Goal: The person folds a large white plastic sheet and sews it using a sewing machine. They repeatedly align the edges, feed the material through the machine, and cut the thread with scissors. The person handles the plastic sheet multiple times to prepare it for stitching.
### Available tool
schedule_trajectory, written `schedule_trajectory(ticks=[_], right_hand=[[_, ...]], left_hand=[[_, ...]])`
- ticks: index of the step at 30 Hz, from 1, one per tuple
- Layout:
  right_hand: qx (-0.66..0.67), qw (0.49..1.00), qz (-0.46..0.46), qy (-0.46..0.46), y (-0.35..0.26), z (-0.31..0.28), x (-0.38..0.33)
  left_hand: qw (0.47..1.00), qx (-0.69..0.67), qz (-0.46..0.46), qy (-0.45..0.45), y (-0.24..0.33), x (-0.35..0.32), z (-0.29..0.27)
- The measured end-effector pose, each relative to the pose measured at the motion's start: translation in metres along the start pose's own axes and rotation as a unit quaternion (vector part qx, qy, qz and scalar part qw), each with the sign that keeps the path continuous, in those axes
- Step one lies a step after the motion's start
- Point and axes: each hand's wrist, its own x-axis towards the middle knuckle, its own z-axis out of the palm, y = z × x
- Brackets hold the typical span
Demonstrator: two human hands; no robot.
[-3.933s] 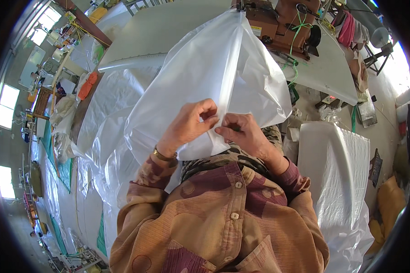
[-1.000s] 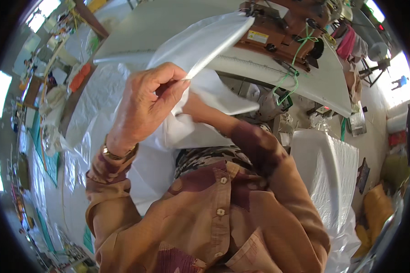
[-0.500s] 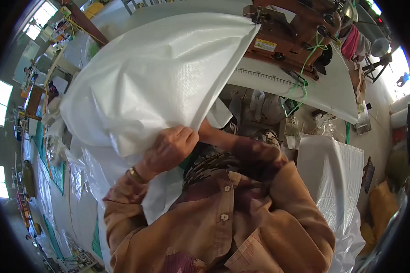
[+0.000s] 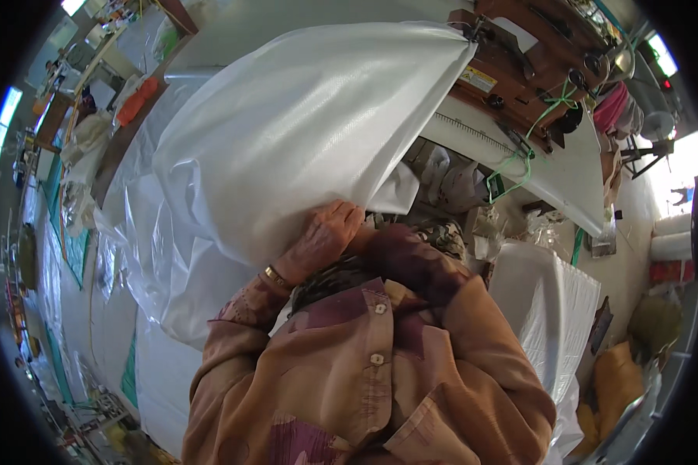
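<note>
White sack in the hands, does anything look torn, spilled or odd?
No tear or spill shows. The sack is lifted and spread whole, the left hand gripping its lower edge. The right hand is hidden behind it.

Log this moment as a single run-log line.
left hand: grips lower edge of large white woven plastic sack | right hand: hidden behind sack | sack: lifted over grey work table, beside brown sewing machine

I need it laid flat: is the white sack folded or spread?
Spread: the white sack billows wide above the left hand gripping its lower edge.
</note>
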Motion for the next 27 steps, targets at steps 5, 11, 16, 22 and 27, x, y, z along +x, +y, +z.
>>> schedule_trajectory(ticks=[5, 11, 16, 22, 27], right_hand=[[-0.249, 0.939, -0.238, -0.009, -0.080, -0.129, -0.059], [-0.439, 0.848, -0.285, 0.079, -0.139, -0.217, -0.076], [-0.411, 0.858, -0.290, 0.099, -0.130, -0.220, -0.061], [-0.414, 0.855, -0.299, 0.095, -0.134, -0.211, -0.062], [-0.436, 0.848, -0.288, 0.088, -0.138, -0.209, -0.064]], left_hand=[[0.990, -0.071, -0.069, 0.100, -0.004, -0.014, 0.041], [0.928, -0.255, -0.236, 0.135, 0.015, -0.013, 0.043], [0.839, -0.393, -0.360, 0.109, 0.016, -0.017, 0.040], [0.835, -0.404, -0.320, 0.190, 0.027, -0.018, 0.041], [0.877, -0.326, -0.274, 0.221, 0.028, -0.012, 0.042]])
